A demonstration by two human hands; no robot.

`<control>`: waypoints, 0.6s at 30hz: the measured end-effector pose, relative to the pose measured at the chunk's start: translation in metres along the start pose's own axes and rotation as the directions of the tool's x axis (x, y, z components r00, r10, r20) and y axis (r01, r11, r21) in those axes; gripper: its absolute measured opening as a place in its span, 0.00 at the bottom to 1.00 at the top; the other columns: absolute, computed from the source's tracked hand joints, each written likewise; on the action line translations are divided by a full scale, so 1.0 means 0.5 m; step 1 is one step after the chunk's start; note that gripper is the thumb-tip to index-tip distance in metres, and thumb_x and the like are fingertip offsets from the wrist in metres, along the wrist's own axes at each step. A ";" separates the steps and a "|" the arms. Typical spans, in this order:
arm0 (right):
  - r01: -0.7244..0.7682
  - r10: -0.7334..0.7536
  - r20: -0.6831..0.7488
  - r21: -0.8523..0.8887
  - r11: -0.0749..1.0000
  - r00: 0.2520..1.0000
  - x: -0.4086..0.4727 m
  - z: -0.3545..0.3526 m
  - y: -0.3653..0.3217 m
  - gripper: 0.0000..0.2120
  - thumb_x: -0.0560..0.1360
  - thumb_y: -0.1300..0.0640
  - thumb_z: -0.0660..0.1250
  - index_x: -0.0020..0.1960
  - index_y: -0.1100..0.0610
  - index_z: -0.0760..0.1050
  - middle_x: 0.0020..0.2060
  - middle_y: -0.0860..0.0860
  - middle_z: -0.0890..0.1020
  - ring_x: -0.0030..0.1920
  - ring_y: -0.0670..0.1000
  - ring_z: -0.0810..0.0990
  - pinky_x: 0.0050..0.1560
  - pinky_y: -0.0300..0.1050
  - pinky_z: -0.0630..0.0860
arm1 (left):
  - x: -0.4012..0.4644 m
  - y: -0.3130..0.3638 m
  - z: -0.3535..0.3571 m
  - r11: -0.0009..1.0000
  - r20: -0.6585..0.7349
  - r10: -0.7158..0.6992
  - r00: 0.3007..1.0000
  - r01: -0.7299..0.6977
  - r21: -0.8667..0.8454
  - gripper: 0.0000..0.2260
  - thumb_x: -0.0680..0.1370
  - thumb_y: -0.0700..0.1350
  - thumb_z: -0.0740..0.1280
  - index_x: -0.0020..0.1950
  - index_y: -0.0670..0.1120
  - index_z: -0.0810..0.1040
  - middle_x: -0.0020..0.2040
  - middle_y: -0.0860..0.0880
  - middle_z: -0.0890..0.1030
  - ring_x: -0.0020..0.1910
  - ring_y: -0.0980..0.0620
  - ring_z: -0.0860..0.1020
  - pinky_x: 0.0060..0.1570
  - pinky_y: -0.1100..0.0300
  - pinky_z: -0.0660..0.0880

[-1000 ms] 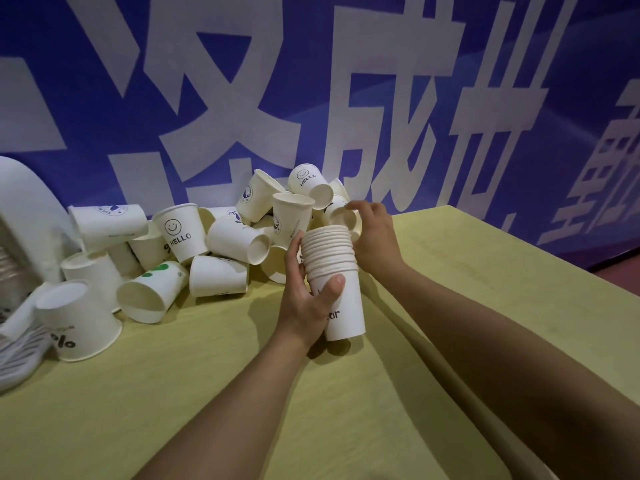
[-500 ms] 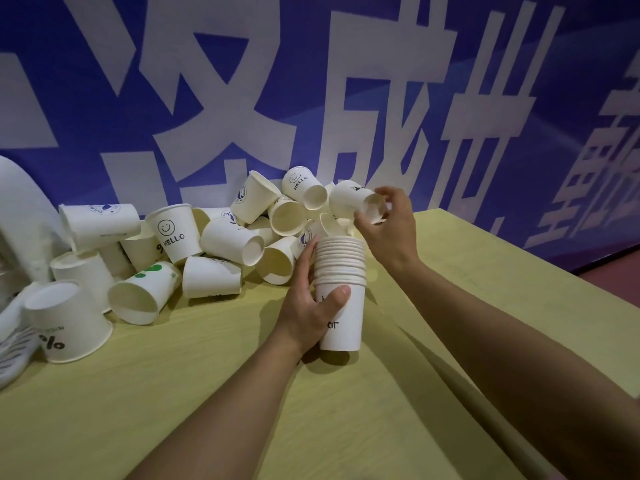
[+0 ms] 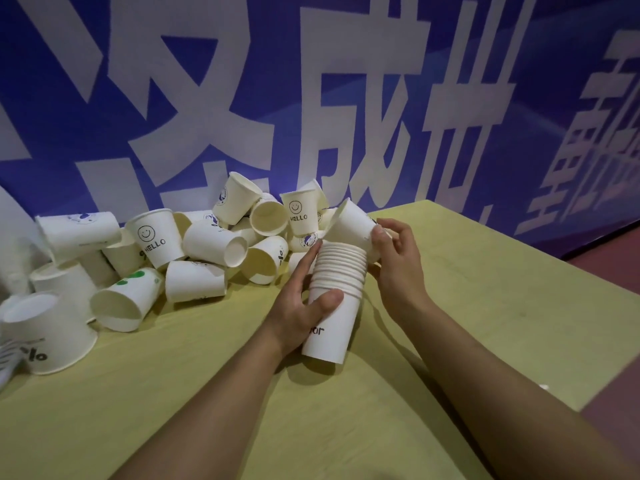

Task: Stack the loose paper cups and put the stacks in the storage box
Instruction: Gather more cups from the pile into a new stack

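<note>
Tall nested stack of white paper cups is clamped in left hand grip above yellow-green counter; single white paper cup, tilted at stack top, is pinched by right hand.

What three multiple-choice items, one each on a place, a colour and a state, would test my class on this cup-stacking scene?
1. Where is the loose cup in the right hand?
A. Over the stack's top
B. Flat on the table
C. Under the stack

2. What colour is the table?
A. Red
B. Yellow-green
C. Black

3. How is the stack held?
A. Lying free
B. Left hand grips it
C. Balanced on a forearm

Answers: 1 A, it tilts above the rims. 2 B, the bare top shows it. 3 B, thumb and fingers wrap it.
</note>
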State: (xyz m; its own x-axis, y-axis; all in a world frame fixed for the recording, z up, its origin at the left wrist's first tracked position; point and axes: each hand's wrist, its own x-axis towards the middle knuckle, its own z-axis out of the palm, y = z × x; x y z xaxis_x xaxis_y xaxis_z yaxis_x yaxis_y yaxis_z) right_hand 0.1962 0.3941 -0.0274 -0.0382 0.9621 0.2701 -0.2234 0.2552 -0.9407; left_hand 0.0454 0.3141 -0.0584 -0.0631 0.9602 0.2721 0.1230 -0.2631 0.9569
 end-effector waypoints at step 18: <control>0.149 -0.092 0.237 -0.240 0.959 0.967 0.002 -0.017 -0.025 0.24 0.74 0.44 0.60 0.70 0.36 0.64 0.51 0.48 0.77 0.51 0.47 0.79 0.49 0.38 0.77 | -0.011 0.012 0.017 0.984 0.019 0.036 0.999 -0.039 0.176 0.45 0.63 0.64 0.72 0.77 0.68 0.57 0.62 0.56 0.78 0.55 0.58 0.81 0.52 0.54 0.82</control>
State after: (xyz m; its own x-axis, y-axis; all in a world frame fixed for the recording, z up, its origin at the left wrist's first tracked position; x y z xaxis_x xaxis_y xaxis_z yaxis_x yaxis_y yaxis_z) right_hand 0.2072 0.3928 -0.0172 -0.2472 0.8844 0.3960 0.0134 0.4117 -0.9112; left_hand 0.0548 0.3081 -0.0551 -0.0396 0.9518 0.3041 0.2981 -0.2792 0.9128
